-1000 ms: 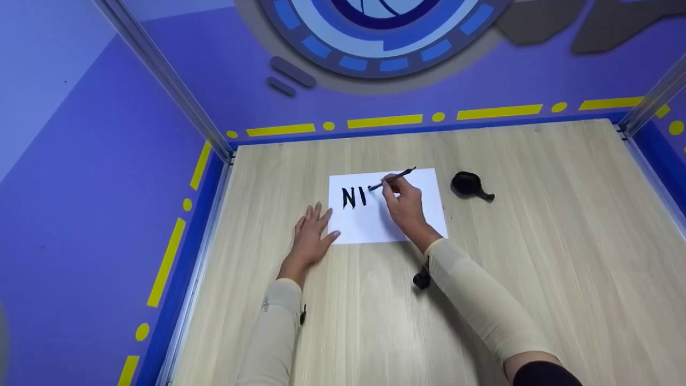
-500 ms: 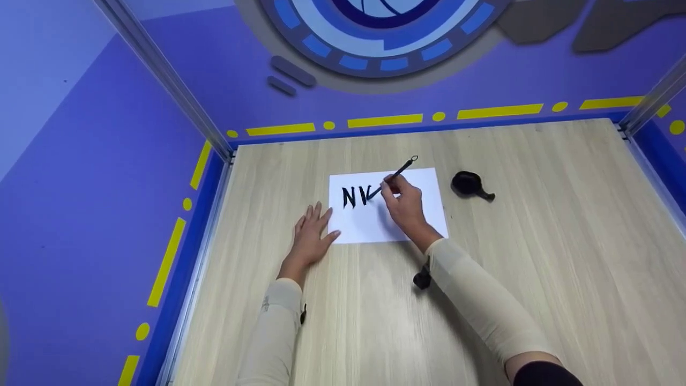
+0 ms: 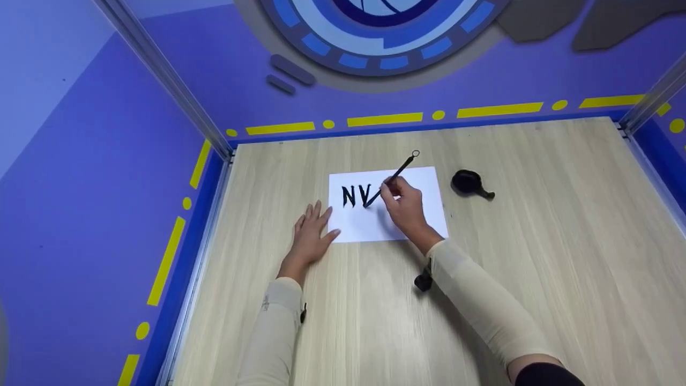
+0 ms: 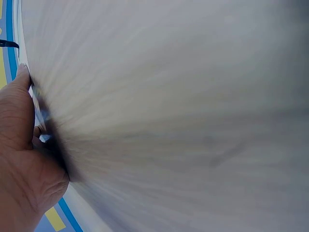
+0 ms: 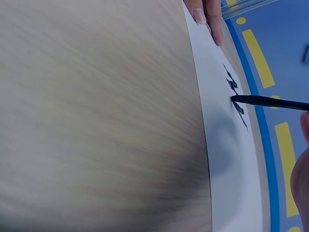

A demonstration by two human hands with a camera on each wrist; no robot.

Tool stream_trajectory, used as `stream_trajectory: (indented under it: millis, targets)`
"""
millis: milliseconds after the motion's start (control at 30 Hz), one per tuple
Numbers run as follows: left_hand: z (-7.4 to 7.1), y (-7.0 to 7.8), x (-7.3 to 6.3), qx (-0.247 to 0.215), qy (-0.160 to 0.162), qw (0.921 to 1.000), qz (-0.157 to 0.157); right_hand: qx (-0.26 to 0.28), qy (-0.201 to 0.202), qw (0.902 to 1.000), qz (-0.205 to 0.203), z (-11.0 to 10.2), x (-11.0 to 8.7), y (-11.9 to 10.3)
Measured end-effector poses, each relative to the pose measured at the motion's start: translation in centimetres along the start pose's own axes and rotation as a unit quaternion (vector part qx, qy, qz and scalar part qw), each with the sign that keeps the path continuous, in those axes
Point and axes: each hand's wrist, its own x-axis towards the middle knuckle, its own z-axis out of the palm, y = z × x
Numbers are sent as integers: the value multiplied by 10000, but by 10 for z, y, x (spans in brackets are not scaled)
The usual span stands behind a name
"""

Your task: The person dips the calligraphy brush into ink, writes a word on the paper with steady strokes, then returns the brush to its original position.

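Observation:
My right hand [image 3: 404, 203] pinches a slim black brush [image 3: 401, 169] with a small loop at its top end. Its dark tip meets the white sheet of paper [image 3: 391, 228] at the foot of a black V-shaped mark [image 3: 364, 194]. Left of that mark stands a black letter N [image 3: 349, 196]. In the right wrist view the brush [image 5: 270, 101] slants in from the right, tip on the strokes. My left hand [image 3: 311, 236] lies with fingers spread on the table, thumb and fingertips at the sheet's left edge. The left wrist view shows the thumb side of that hand [image 4: 19, 130].
A black ladle-shaped dish [image 3: 467, 183] with a short handle sits right of the paper. Pale wood-grain table [image 3: 536, 241] surrounds the sheet. Purple panels with yellow dashes [image 3: 385, 120] rise behind and at the sides, with metal posts [image 3: 177, 80] at the corners.
The brush tip has moved down and slightly left, drawing a slanting stroke that joins the upright one into a V. The brush has tilted more upright. My left hand has stayed put.

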Motion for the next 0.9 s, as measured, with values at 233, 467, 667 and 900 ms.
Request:
stream_trajectory:
  millis: [233,467,667,900]
  targets:
    - [0,1,0,17,-13,10000,-67,-92,-77,9998,-137,0,6,2]
    - [0,1,1,-30,-28,10000,-75,-505,-411,9964,-549,0,13,3]
    - [-1,2,0,7,-52,10000,-31,-760,-412,9937,-718,-1,22,5]
    - [-1,1,1,48,-101,9999,-108,-786,-328,9935,-759,-6,25,4]
